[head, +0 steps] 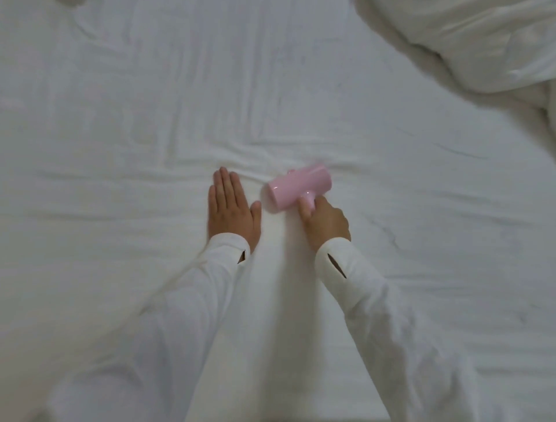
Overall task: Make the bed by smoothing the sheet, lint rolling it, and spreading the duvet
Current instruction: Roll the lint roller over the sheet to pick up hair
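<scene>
A white sheet covers the bed and fills most of the view, creased with long wrinkles across its middle. My left hand lies flat on it, palm down, fingers straight and together. Just to its right a pink lint roller rests on the sheet with its drum lying crosswise. My right hand grips the roller's short pink handle, fingers curled round it. A bunched white duvet is heaped at the top right corner of the bed.
Both my arms wear long white sleeves that reach in from the bottom of the view. A fold of white fabric shows at the top left edge. Wrinkles run left and right of the hands.
</scene>
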Demonstrator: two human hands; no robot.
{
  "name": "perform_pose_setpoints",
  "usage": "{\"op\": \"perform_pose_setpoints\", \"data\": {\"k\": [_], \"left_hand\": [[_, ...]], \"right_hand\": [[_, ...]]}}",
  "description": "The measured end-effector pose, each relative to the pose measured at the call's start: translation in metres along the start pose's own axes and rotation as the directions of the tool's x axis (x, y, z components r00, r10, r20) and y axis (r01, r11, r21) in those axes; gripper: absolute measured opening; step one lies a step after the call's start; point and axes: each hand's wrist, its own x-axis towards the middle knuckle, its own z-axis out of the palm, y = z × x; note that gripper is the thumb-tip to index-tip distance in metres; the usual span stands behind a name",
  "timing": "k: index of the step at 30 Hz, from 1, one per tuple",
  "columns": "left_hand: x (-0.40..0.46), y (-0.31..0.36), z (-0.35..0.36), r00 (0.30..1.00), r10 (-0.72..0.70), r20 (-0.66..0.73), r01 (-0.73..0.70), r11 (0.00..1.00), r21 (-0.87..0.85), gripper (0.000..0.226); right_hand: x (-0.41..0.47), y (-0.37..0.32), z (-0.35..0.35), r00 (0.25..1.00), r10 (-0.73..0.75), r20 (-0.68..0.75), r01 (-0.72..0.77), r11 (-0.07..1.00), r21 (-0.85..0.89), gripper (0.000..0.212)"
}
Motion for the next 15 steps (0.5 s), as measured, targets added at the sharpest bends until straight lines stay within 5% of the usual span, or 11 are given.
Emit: {"op": "perform_pose_setpoints", "data": {"k": [6,15], "left_hand": [[0.0,0.0,0.001,1.0,0.024,-0.011,-0.024,1.0,0.001,0.074],[-0.003,-0.006,-0.003,0.998,0.069,-0.002,-0.069,0.997,-0.028,0.078]], "right_hand": [[0.019,-0.033,-0.005,1.0,-0.005,0.014,0.004,0.998,0.061,0.043],[-0.057,0.039,0.008,0.996,0.079,0.032,-0.081,0.995,0.064,0.046]]}}
